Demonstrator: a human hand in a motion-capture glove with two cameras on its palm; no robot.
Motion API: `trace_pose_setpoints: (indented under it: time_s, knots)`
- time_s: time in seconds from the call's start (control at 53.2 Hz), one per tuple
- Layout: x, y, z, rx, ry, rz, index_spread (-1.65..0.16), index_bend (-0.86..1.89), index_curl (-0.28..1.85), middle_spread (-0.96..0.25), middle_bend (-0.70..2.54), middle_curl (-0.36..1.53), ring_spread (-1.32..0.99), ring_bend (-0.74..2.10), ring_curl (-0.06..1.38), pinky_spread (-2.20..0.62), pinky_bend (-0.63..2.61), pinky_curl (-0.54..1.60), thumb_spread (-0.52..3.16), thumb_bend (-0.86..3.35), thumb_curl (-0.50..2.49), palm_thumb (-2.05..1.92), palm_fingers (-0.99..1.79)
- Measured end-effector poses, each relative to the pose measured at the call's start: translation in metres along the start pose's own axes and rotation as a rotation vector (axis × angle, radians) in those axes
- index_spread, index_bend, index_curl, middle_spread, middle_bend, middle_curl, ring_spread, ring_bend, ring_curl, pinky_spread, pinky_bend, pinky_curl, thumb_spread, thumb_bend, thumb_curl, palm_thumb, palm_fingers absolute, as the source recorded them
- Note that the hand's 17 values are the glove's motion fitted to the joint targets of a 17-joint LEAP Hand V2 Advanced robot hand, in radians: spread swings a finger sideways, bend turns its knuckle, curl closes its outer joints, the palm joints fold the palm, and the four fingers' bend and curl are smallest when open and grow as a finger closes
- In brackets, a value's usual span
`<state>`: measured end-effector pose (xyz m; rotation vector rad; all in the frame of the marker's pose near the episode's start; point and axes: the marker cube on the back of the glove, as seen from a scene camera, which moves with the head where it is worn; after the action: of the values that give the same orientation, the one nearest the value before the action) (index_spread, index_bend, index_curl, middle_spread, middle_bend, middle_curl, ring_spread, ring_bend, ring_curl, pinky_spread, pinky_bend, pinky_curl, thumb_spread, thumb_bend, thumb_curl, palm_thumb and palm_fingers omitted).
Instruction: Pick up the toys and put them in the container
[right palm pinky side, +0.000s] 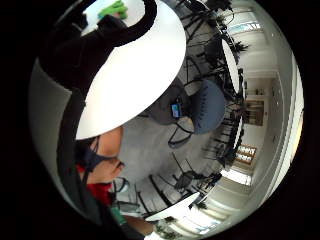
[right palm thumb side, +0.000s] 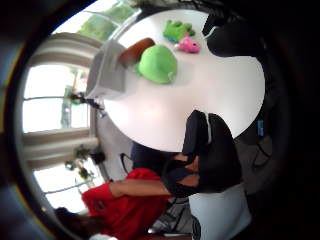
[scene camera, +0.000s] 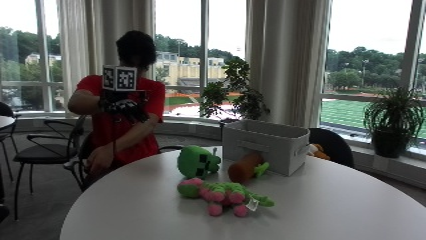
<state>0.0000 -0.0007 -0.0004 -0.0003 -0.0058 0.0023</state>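
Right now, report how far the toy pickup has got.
Nothing looks done: the green plush head, the brown carrot-like toy and the green and pink plush all lie on the white table beside the white fabric container. The gloved right hand is raised near the person's chest, holding nothing. All three remain.

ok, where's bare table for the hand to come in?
Free: the near stretch of the table in front of the pink-and-green toy, and its right side past the container. Crowded: the middle, where the green block toy and brown toy sit against the container.
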Motion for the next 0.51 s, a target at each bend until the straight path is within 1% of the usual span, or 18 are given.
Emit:
trace_pose_setpoints:
  time_s: [0.019,0.094,0.207,0.357,0.507]
  knots:
    - [0.0001,-0.0002,-0.0001,0.000,-0.001,0.000,-0.15,0.21,0.03,-0.11,0.19,0.02,-0.12,0.38,0.04,0.00,0.44,0.08,0.44,0.14,0.03,0.17,0.56]
    - [0.0021,-0.0026,-0.0009,0.006,0.000,0.004,-0.23,0.20,0.09,-0.17,0.17,0.05,-0.20,0.44,0.11,0.00,0.49,0.15,0.76,0.17,0.07,0.20,0.52]
    - [0.0002,0.0024,-0.0009,0.004,-0.003,0.013,-0.30,0.20,0.14,-0.23,0.18,0.08,-0.27,0.48,0.14,0.00,0.52,0.19,1.08,0.19,0.11,0.19,0.49]
    - [0.0036,0.0024,-0.0010,0.013,-0.002,0.023,-0.35,0.20,0.18,-0.27,0.19,0.11,-0.32,0.51,0.15,0.00,0.53,0.22,1.31,0.20,0.17,0.18,0.47]
    - [0.0049,0.0063,0.0007,0.021,0.002,0.041,-0.38,0.20,0.22,-0.28,0.19,0.14,-0.35,0.53,0.16,0.00,0.54,0.23,1.42,0.19,0.21,0.16,0.45]
